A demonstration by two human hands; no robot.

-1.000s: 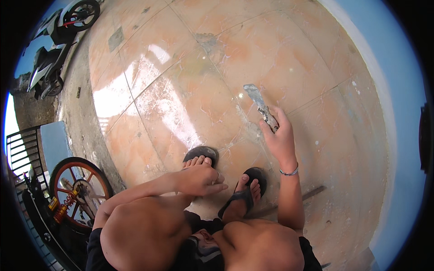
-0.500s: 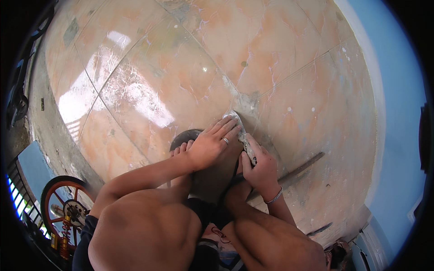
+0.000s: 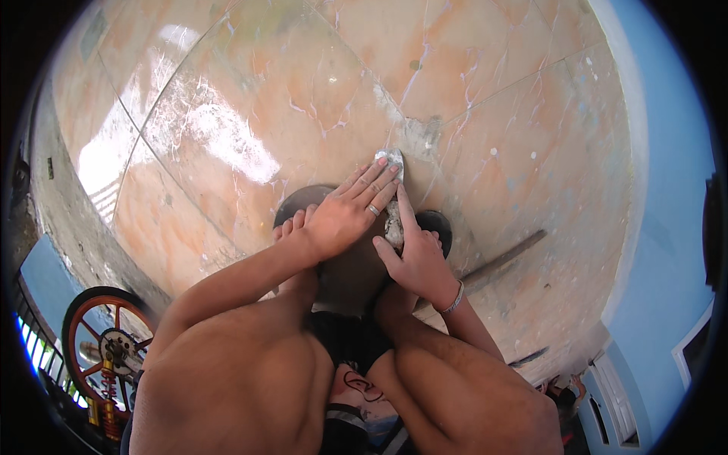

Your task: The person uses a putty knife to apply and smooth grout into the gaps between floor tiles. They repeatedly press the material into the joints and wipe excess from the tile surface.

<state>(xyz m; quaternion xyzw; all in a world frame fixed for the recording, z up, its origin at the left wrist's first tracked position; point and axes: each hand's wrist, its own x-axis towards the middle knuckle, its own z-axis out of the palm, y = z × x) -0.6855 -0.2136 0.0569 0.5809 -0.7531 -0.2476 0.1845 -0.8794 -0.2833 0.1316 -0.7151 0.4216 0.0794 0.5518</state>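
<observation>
Tiled floor [image 3: 493, 114] runs up to a blue wall [image 3: 671, 167]. Left hand [image 3: 349, 216] lies flat, fingers straight and close together, over the scraper [image 3: 393, 226] near its tip; right hand [image 3: 425, 262] holds its handle, index stretched forward, thumb apart. A second ago it was out ahead in the right hand alone; now it sits between the sandals [image 3: 303, 197] under both hands, likely steadier for pressing. Tip contact with the floor is unclear. A stick [image 3: 504, 258] lies right, a wheel [image 3: 115, 345] stands far left.
</observation>
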